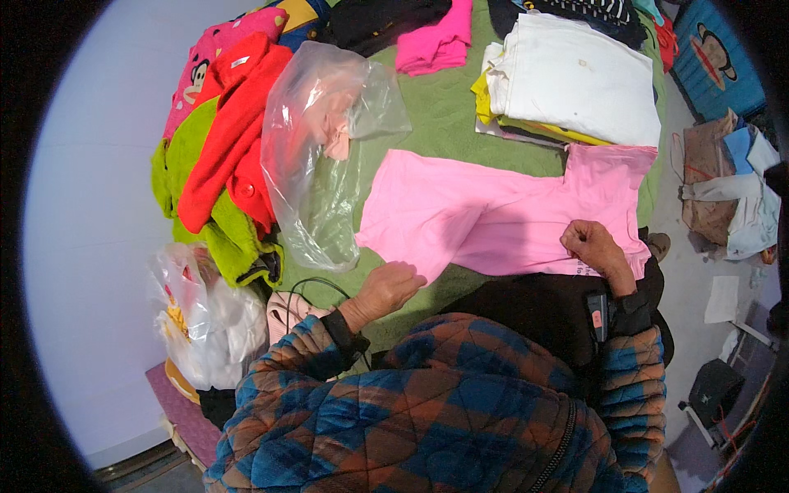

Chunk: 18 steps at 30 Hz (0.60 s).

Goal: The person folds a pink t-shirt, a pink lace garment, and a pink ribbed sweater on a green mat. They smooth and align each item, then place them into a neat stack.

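Note:
A pink T-shirt (509, 209) lies spread across the green bed cover (436, 107) before me, with creases through its middle. At its near left corner my left hand (382, 294) is closed on the cloth edge. My right hand (596, 249) is over the shirt's right part, fingers curled in a pinch on the fabric; the fingertips are partly hidden. Small dark print shows on the shirt beside that hand. Left of the shirt, a clear plastic bag (316, 205) lies crumpled, with a pale pink cloth (333, 123) showing at it.
Folded white clothes (575, 78) are stacked at the far right. A red coat (238, 140) and a lime green garment (193, 152) are heaped left. A filled plastic bag (205, 320) stands near left. Bright pink cloth (436, 41) lies far back; a brown bag (707, 164) sits right.

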Each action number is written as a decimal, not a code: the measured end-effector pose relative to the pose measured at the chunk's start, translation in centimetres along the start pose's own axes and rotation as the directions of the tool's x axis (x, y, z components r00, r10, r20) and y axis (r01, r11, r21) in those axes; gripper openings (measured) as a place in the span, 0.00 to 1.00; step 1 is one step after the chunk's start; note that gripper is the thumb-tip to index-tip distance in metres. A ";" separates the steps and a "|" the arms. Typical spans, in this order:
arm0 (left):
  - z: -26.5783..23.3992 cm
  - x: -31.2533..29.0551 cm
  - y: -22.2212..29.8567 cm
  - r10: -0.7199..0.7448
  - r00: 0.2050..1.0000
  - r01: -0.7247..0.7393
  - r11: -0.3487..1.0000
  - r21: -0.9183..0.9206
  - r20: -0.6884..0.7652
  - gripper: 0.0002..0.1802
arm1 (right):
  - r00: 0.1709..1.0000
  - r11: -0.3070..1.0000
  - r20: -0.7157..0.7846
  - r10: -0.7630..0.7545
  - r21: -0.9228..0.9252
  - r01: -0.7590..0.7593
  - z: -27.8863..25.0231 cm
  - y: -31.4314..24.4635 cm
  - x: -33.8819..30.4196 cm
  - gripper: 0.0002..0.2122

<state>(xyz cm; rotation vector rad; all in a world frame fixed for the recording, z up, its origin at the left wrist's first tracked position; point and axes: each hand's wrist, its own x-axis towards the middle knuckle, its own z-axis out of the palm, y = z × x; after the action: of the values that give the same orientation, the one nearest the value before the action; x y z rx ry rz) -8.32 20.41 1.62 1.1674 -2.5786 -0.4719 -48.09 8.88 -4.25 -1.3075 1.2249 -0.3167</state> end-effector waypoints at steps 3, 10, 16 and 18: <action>-0.7 1.2 0.0 0.002 0.998 -0.003 1.000 -0.026 -0.066 0.12 | 1.000 0.999 0.009 -0.025 0.035 0.025 0.0 -0.2 -0.2 0.09; -2.2 4.3 -2.0 -0.618 0.777 0.520 0.738 -0.430 -0.121 0.07 | 1.000 0.999 -0.006 -0.026 0.041 0.026 0.1 0.2 0.0 0.08; -0.9 6.9 -9.1 -0.725 0.641 0.644 0.686 -0.339 -0.250 0.09 | 0.999 0.998 -0.008 -0.040 0.044 0.040 -0.1 0.7 0.1 0.07; -0.2 7.3 -11.0 -0.745 0.603 0.654 0.667 -0.357 -0.287 0.09 | 0.999 0.999 -0.005 -0.035 0.030 0.035 0.0 0.8 0.2 0.08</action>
<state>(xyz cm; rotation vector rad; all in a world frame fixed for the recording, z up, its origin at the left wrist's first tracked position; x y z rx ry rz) -5.55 7.98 -1.80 1.9457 -1.5677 -0.5606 -48.37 8.98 -4.98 -1.3042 1.1982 -0.3622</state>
